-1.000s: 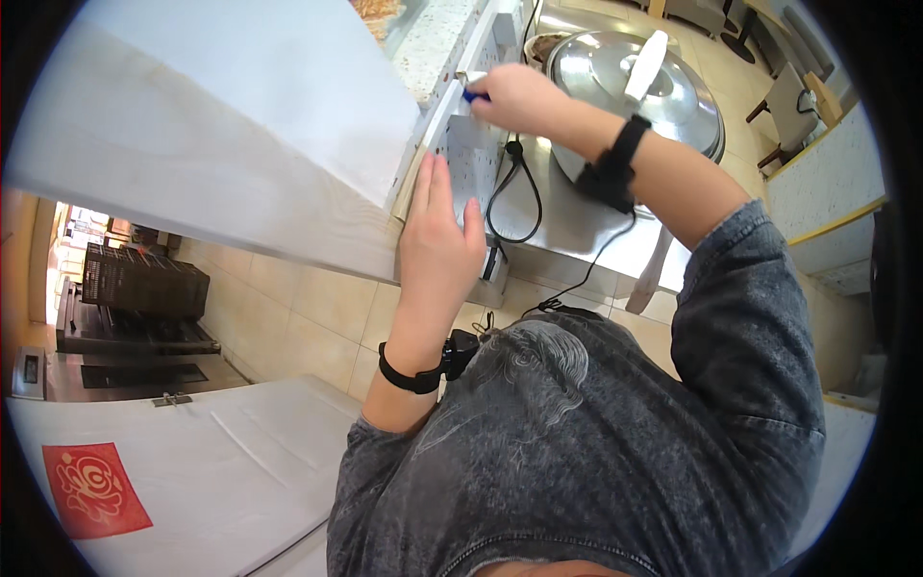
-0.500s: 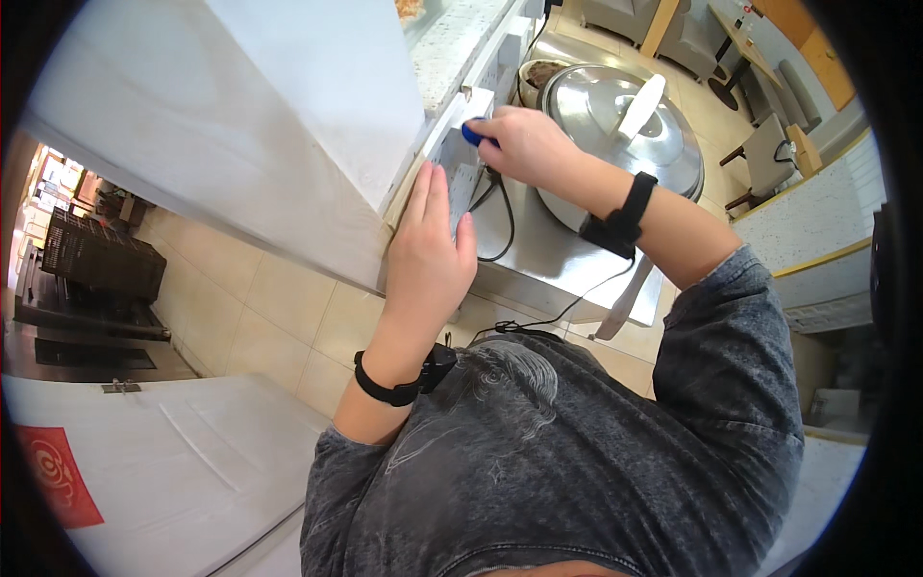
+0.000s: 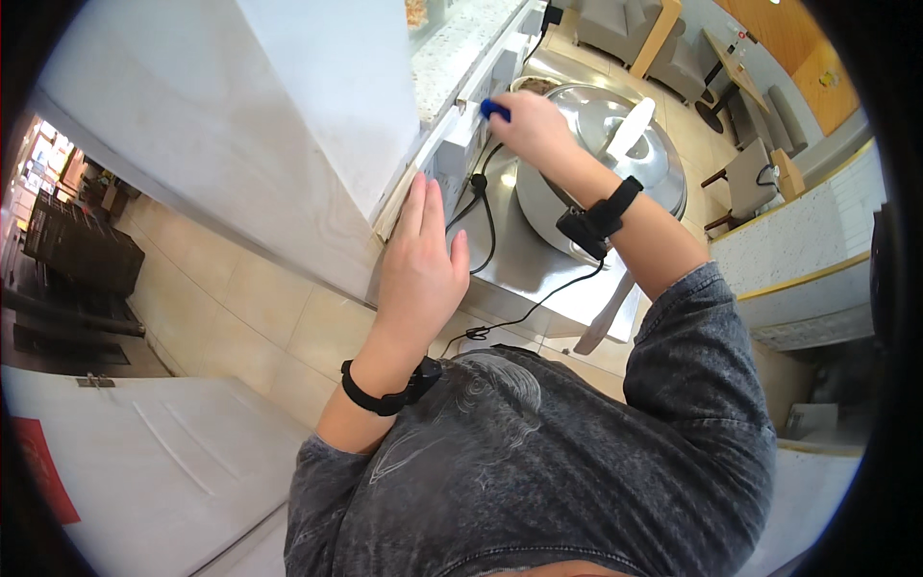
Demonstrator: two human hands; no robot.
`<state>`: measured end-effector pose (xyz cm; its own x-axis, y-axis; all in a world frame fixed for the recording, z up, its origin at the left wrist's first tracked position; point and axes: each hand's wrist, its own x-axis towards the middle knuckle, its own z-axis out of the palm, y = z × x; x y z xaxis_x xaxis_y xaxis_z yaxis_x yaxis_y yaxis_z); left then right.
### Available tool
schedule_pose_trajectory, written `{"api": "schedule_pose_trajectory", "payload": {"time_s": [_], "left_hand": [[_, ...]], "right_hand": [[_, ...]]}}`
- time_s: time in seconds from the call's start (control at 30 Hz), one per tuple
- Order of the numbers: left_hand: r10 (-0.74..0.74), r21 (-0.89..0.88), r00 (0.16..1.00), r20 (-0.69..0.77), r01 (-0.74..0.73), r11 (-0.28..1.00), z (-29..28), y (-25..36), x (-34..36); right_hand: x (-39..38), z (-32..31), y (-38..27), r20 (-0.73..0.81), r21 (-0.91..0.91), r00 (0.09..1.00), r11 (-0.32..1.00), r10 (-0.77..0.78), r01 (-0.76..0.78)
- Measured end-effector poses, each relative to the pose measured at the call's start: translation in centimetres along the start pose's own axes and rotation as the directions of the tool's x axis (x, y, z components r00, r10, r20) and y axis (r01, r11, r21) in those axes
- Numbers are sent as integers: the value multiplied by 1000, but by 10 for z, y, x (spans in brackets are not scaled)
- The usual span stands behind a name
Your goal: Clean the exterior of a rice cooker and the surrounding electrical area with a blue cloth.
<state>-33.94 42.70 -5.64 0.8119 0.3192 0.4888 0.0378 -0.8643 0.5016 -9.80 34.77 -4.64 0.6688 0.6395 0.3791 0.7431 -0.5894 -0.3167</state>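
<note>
My left hand (image 3: 423, 274) lies with fingers outstretched along the narrow edge strip (image 3: 404, 173) of the white counter (image 3: 288, 106). My right hand (image 3: 534, 130), its fingers closed round a small blue object (image 3: 494, 109), is farther along that edge, above the steel worktop (image 3: 510, 279). Below and right of it sits a large round steel lid (image 3: 654, 173) with a white handle (image 3: 630, 130), partly hidden by my right arm. A black cable (image 3: 490, 231) loops over the worktop between my hands, and a flat wooden utensil (image 3: 601, 322) lies at its near right corner.
A speckled ledge (image 3: 452, 48) tops the white counter. Padded chairs (image 3: 745, 183) and a small table (image 3: 731, 62) stand beyond at upper right. A curved counter (image 3: 788, 250) is at right. A dark crate (image 3: 82, 240) and a white door panel (image 3: 173, 462) are at left.
My right hand with the blue object moved toward me along the edge, then back away and slightly right. My left hand stays on the edge. The whole view has shifted.
</note>
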Motion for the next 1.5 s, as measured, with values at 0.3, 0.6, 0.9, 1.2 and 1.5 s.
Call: {"api": "schedule_pose_trajectory", "payload": {"time_s": [0.3, 0.6, 0.9, 1.2, 1.5], "left_hand": [[8, 20, 1000, -13, -8, 1000, 3, 1, 1], [5, 6, 1000, -12, -5, 1000, 7, 3, 3], [1, -2, 1000, -15, -1, 1000, 9, 2, 3], [-31, 5, 999, -15, 31, 999, 8, 2, 1], [-6, 24, 1000, -4, 6, 1000, 6, 3, -2]], "right_hand": [[17, 0, 11, 28, 20, 986, 986, -165, 165], [24, -9, 11, 99, 8, 921, 926, -376, 377], [31, -14, 9, 183, -20, 910, 924, -372, 382], [21, -20, 3, 209, 80, 870, 894, -447, 441], [26, -8, 10, 146, -81, 903, 905, -404, 418]]}}
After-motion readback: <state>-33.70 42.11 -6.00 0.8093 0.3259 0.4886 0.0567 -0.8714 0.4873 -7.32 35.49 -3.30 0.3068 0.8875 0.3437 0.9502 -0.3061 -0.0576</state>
